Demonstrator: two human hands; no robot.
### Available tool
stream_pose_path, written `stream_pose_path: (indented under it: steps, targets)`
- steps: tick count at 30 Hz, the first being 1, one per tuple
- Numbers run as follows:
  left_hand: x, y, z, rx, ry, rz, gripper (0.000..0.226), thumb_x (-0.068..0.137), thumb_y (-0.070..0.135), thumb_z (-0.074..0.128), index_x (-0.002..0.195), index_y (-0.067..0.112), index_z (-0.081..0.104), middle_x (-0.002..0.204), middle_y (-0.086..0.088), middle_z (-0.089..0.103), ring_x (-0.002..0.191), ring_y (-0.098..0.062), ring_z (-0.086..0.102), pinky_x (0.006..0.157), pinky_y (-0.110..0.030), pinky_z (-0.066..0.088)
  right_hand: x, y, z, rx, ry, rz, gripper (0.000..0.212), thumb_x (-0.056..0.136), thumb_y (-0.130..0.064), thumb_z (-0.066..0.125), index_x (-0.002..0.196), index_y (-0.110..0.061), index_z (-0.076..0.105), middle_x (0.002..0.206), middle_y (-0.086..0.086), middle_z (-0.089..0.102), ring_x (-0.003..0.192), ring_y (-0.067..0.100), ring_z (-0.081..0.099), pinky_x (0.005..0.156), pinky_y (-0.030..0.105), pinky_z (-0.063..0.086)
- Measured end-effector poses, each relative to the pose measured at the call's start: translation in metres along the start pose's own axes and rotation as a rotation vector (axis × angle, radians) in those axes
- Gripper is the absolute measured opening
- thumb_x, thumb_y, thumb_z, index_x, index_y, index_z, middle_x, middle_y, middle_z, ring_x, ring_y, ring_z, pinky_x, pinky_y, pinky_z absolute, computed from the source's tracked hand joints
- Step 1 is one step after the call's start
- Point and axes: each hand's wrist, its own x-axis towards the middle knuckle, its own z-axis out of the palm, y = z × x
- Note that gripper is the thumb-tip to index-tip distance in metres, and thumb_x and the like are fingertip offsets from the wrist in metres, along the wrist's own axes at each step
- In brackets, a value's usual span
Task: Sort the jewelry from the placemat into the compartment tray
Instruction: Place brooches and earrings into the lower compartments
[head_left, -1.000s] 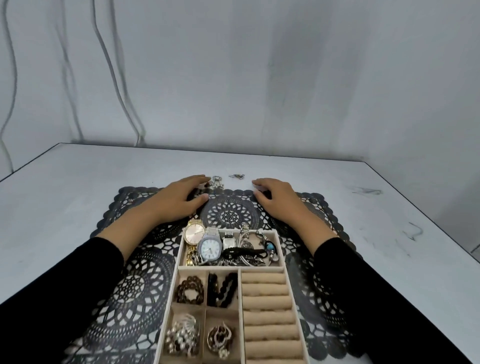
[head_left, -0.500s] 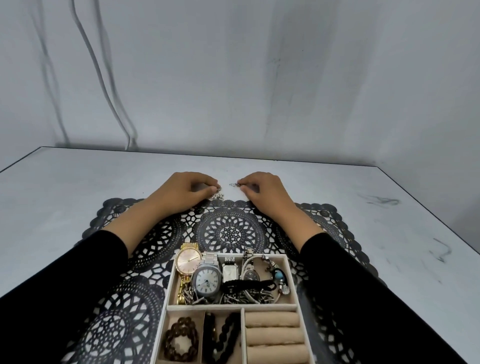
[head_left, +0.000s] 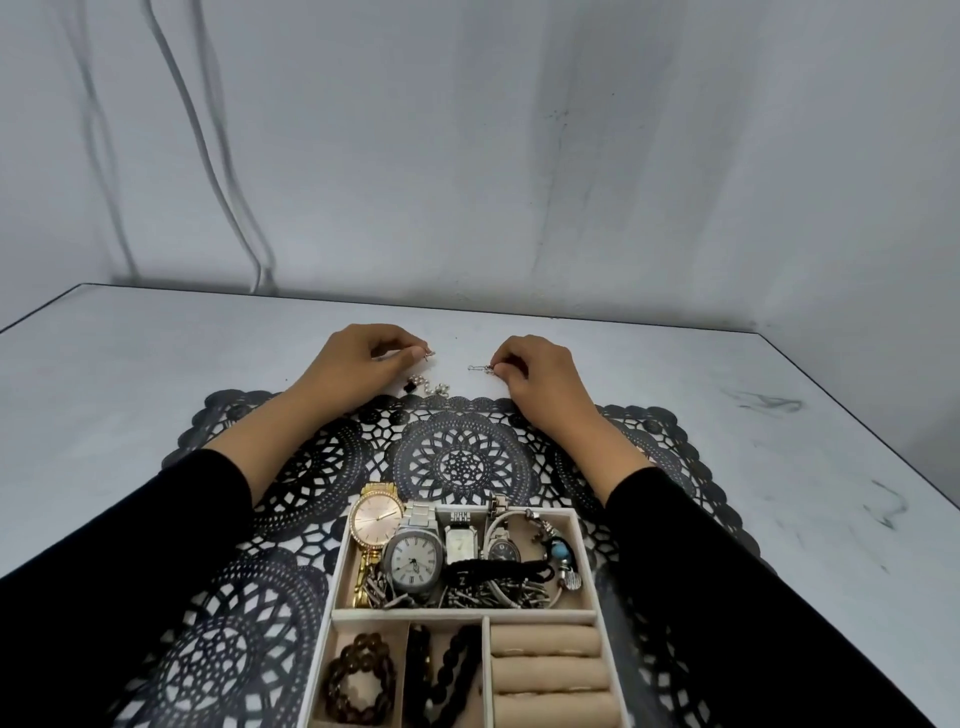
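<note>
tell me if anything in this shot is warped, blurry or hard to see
Head view: wide-angle bend bows the table edges; light is flat and dim, with soft shadows on the wall. The small pieces pinched by the left hand and right hand are too tiny to identify; the tray is cut off at the bottom.

Bare bench (head_left: 779, 441) lies open on both sides of the placemat (head_left: 462, 457); the tray (head_left: 462, 616) blocks the near centre.

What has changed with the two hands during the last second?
Both hands moved forward off the placemat. The left hand and right hand each pinched a small silver piece on the table. The tray contents stayed unchanged.
</note>
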Motion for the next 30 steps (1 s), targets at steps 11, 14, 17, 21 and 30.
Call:
stream_pose_path:
  steps: [11, 14, 17, 21, 30]
  targets:
    - [-0.008, 0.006, -0.001, -0.057, 0.096, 0.007, 0.013, 0.094, 0.031, 0.064, 0.100, 0.026, 0.074, 0.102, 0.019, 0.072, 0.098, 0.010, 0.061, 0.081, 0.000, 0.039, -0.004, -0.004, -0.009, 0.275, 0.159, 0.155, 0.008, 0.088, -0.009, 0.062, 0.086, -0.013, 0.069, 0.080, -0.006, 0.065, 0.075, 0.001, 0.057, 0.067, 0.002, 0.039]
    - [-0.016, 0.009, -0.005, -0.060, 0.122, 0.018, 0.010, 0.094, 0.029, 0.064, 0.098, 0.029, 0.073, 0.100, 0.024, 0.070, 0.094, 0.019, 0.059, 0.080, 0.003, 0.037, -0.006, -0.010, -0.016, 0.346, 0.180, 0.171, 0.010, 0.087, -0.010, 0.064, 0.085, -0.019, 0.068, 0.079, -0.005, 0.068, 0.082, 0.013, 0.064, 0.078, 0.017, 0.049]
    - [-0.026, 0.013, -0.009, -0.067, 0.144, 0.015, 0.009, 0.094, 0.029, 0.064, 0.096, 0.030, 0.073, 0.099, 0.024, 0.070, 0.095, 0.015, 0.061, 0.081, 0.000, 0.039, -0.014, -0.017, -0.026, 0.420, 0.192, 0.184, 0.011, 0.087, -0.009, 0.064, 0.085, -0.019, 0.069, 0.078, -0.003, 0.068, 0.083, 0.015, 0.066, 0.082, 0.028, 0.053]
    - [-0.042, 0.017, -0.015, -0.094, 0.172, 0.010, 0.014, 0.094, 0.027, 0.065, 0.101, 0.020, 0.076, 0.101, 0.017, 0.072, 0.097, 0.005, 0.065, 0.084, -0.011, 0.047, -0.025, -0.025, -0.039, 0.491, 0.211, 0.196, 0.014, 0.088, -0.009, 0.065, 0.082, -0.022, 0.069, 0.080, -0.001, 0.070, 0.076, 0.011, 0.066, 0.083, 0.034, 0.056]
    - [-0.100, 0.035, -0.032, -0.201, 0.188, -0.014, 0.016, 0.092, 0.025, 0.067, 0.106, 0.020, 0.075, 0.102, 0.004, 0.075, 0.093, 0.006, 0.068, 0.084, -0.015, 0.052, -0.068, -0.052, -0.060, 0.575, 0.180, 0.219, 0.007, 0.089, -0.010, 0.064, 0.088, -0.015, 0.069, 0.085, 0.008, 0.070, 0.079, 0.014, 0.065, 0.076, 0.037, 0.056]
